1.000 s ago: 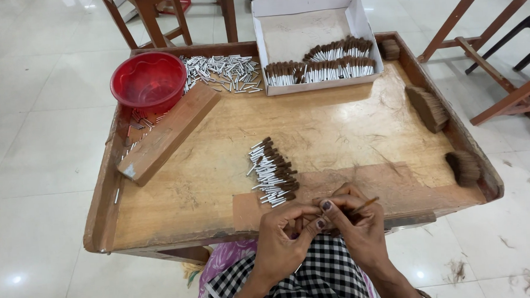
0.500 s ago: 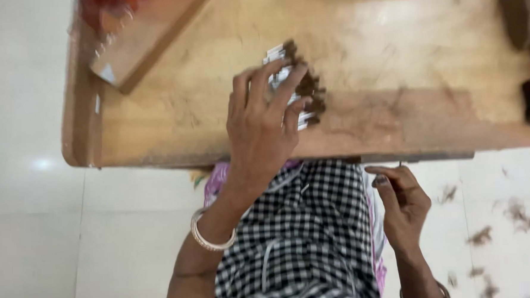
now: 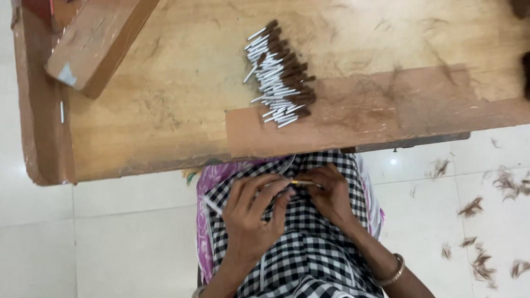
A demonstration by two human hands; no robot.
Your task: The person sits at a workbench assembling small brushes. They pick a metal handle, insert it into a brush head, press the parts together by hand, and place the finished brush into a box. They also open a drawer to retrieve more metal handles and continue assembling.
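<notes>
At the lower centre of the frame, a person's two hands meet over a lap covered in black-and-white checked cloth. The left hand curls its fingers around a thin white stick that pokes out toward the lower left, while its fingertips pinch a small yellowish piece at the point where both hands touch. The right hand closes its fingers on the same piece from the other side; a bangle circles that wrist. Brown shreds lie scattered on the pale tiled floor at the lower right. Above the hands, the near edge of a wooden tray table crosses the frame, with a reddish-brown sheet laid along it. A heap of white sticks with dark brown tips rests partly on that sheet, upper centre. A wooden block lies tilted at the upper left.
</notes>
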